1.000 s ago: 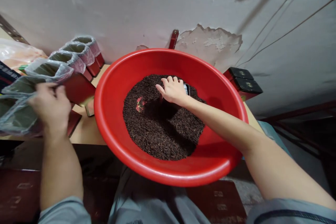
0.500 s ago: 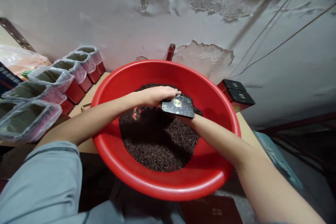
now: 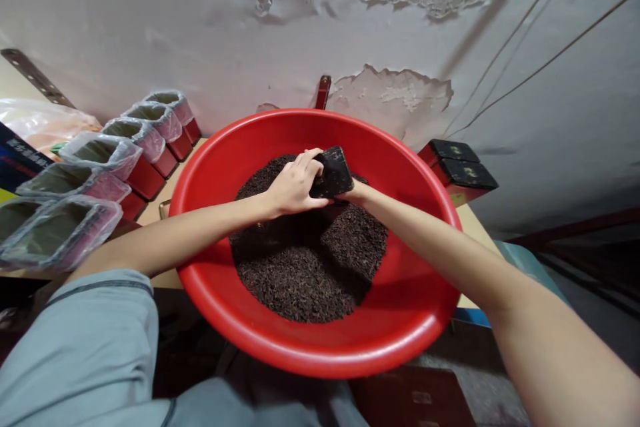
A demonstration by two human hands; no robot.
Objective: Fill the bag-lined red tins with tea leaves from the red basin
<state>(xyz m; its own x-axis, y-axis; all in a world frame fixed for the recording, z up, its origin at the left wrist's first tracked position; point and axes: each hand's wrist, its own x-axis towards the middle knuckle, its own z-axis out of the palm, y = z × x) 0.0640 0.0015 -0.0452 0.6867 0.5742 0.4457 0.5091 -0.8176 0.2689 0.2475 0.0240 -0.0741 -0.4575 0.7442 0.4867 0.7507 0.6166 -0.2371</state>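
In the head view, a small black rectangular tin [image 3: 332, 172] with worn edges is held over the red basin [image 3: 320, 363]. My left hand [image 3: 297, 183] is closed round its left side, thumb below and fingers over the upper edge. My right hand [image 3: 354, 192] holds it from the right and below, with most of its fingers hidden behind it. Under both hands lies a wide heap of dark, dry, loose tea leaves [image 3: 305, 280], partly in shadow. Whether the tin has anything inside cannot be seen.
Several red boxes lined with clear plastic bags [image 3: 103, 150] stand open on the table at left. Two black-topped red tins [image 3: 463, 163] sit at right. Behind the basin rises a peeling wall [image 3: 200, 27]. A teal stool [image 3: 530, 270] is at lower right.
The tin has been turned and tilted in my hands, and its gold-marked face no longer shows. My left hand has shifted from its top edge to its left side.
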